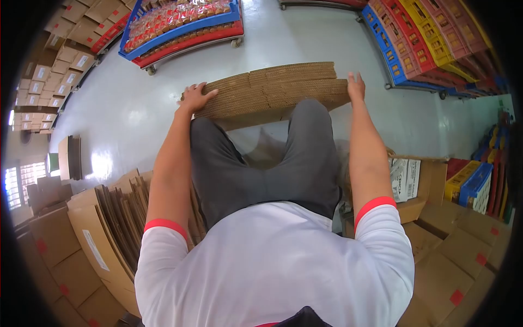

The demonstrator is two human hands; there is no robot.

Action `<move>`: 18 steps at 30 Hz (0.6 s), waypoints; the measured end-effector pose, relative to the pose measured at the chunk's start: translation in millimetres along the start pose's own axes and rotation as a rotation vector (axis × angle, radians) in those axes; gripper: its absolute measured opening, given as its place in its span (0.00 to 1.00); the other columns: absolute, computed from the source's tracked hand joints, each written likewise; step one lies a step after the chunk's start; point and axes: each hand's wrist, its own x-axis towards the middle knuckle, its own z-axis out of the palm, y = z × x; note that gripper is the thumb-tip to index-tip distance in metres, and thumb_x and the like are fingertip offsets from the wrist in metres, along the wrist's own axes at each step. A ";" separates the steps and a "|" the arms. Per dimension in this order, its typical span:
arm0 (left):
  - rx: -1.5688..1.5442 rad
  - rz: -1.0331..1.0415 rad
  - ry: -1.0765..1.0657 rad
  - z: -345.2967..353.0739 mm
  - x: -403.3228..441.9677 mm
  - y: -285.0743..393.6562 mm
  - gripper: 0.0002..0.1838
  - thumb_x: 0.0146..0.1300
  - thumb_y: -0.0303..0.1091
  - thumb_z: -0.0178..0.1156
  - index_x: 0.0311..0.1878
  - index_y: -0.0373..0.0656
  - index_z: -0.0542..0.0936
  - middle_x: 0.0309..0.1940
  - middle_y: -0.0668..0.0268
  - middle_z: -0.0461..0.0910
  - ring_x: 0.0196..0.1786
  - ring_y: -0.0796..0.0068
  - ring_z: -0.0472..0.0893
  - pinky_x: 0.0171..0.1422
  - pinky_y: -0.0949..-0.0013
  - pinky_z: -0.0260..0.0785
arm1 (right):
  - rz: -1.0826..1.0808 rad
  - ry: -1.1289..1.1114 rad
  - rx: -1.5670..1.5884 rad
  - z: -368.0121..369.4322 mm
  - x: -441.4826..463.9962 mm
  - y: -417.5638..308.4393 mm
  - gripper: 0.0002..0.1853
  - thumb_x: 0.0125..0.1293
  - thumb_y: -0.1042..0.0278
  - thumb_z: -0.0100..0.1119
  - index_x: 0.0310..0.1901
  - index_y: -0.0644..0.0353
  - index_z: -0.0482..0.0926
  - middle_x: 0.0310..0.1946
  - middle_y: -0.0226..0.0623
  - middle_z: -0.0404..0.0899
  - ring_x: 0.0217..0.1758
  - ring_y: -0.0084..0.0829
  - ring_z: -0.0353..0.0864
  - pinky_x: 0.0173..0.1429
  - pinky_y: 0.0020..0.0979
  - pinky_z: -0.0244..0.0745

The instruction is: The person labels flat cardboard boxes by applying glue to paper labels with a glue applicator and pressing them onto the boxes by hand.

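A thick stack of flattened brown cardboard (267, 90) lies across my knees, its layered edges facing up. My left hand (196, 98) rests on the stack's left end with its fingers spread. At the right end, my right hand (356, 87) stands against the cardboard, fingers stretched out and pointing forward. The stack's top edge is uneven, with a step near the right end. Its underside is partly hidden by my legs.
Blue and red trays (185, 28) of packaged goods stand on a wheeled base ahead left. Stacked coloured crates (417, 41) are ahead right. Upright flattened cartons (111, 223) stand at my left, an open box (430, 182) at my right, with closed boxes behind.
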 end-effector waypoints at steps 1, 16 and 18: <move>0.022 0.004 0.153 10.2 3.8 -26.6 0.58 0.51 0.70 0.76 0.82 0.59 0.65 0.85 0.48 0.52 0.87 0.37 0.44 0.81 0.18 0.39 | -0.011 -0.005 -0.001 2.9 18.9 23.5 0.39 0.77 0.30 0.44 0.83 0.40 0.61 0.84 0.45 0.58 0.89 0.47 0.49 0.85 0.61 0.49; -0.368 0.390 0.290 33.6 7.2 -72.3 0.36 0.70 0.46 0.69 0.77 0.52 0.69 0.76 0.42 0.59 0.80 0.44 0.62 0.82 0.50 0.60 | -0.013 -0.172 -0.183 18.5 -52.6 -34.7 0.36 0.78 0.33 0.47 0.78 0.48 0.68 0.71 0.46 0.78 0.76 0.50 0.73 0.77 0.50 0.65; -0.251 0.354 0.415 45.4 9.5 -76.7 0.37 0.72 0.48 0.68 0.80 0.52 0.67 0.80 0.40 0.55 0.81 0.41 0.61 0.82 0.49 0.61 | -0.271 0.163 -0.376 25.9 -70.5 -49.4 0.43 0.76 0.30 0.51 0.82 0.50 0.60 0.80 0.49 0.64 0.86 0.49 0.57 0.84 0.61 0.50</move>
